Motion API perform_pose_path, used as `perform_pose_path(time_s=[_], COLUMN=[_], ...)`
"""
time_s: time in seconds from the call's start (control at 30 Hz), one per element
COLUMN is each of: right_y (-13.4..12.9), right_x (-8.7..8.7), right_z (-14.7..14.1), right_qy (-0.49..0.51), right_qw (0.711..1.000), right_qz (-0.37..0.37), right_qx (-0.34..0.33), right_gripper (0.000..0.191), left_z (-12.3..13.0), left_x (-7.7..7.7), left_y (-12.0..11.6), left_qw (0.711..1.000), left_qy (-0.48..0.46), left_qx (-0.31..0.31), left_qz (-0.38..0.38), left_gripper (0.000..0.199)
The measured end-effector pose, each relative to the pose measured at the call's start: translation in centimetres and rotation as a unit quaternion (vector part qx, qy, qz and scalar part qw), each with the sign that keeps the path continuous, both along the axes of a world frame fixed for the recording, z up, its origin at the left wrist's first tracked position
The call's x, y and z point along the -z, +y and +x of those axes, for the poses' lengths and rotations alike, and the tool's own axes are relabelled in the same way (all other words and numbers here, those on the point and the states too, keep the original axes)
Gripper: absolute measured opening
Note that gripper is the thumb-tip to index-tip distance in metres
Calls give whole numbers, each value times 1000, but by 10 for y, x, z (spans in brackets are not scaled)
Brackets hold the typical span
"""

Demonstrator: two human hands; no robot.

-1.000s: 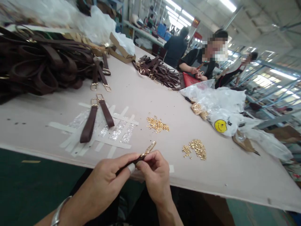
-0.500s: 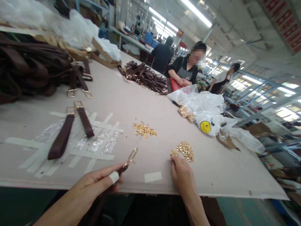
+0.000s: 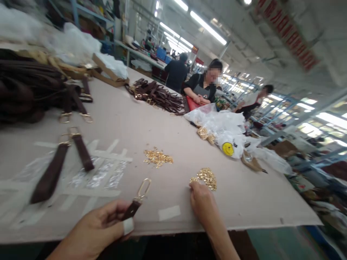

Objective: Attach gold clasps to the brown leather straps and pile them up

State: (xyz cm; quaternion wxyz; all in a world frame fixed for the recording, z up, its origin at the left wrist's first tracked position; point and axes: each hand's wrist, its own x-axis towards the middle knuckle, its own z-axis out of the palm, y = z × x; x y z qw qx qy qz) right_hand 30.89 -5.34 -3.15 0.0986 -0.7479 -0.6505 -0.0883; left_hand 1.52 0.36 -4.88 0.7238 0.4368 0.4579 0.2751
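Note:
My left hand [image 3: 104, 225], with white tape round its thumb, grips a dark brown strap [image 3: 132, 209] at the table's front edge. A gold clasp [image 3: 143, 189] sticks up from the strap's end. My right hand [image 3: 203, 202] has its fingertips at the near left side of a pile of small gold pieces [image 3: 208, 177]; what its fingers pinch, if anything, is too small to name. Another pile of gold pieces [image 3: 157, 157] lies between the hands, farther back. Two brown straps with gold clasps [image 3: 50, 173] [image 3: 83, 153] lie on the left over taped plastic.
Bundles of dark straps lie at the left [image 3: 32, 86] and far back [image 3: 157, 94] of the table [image 3: 260, 202]. Plastic bags [image 3: 217, 121] line the far right edge. A tape piece [image 3: 169, 213] is stuck near the front. A person [image 3: 200, 86] stands across the table.
The view has shifted, so the table's things appear farther left and slightly lower. My left hand has turned the strap, whose end and clasp now show more fully. My right hand stays at the gold pile.

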Motion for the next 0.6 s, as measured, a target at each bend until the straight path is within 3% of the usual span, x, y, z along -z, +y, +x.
perform_pose_path(time_s=[0.1, 0.27, 0.33, 0.4, 0.47, 0.6], right_y=[-1, -2, -6, -10, -12, -6], right_x=[8, 9, 2, -3, -5, 2], right_z=[11, 11, -11, -43, -76, -116], right_qy=[42, 139, 273, 414, 492, 511], right_qw=[999, 990, 961, 907, 865, 849], right_qz=[-1, 26, 51, 73, 83, 88], right_qx=[-6, -4, -4, -20, -48, -103], right_gripper=[27, 20, 18, 18, 15, 7], left_z=[1, 5, 7, 9, 11, 11], left_x=[-18, -30, -33, -35, -36, -33], left_y=[-1, -2, -4, -5, -6, -7], left_qw=[998, 996, 997, 997, 996, 994], left_qy=[-54, -85, -78, -72, -78, -95], left_qx=[29, 0, 1, 4, 5, 6], left_qz=[-2, 4, 15, 25, 34, 49], left_gripper=[23, 18, 19, 20, 19, 16])
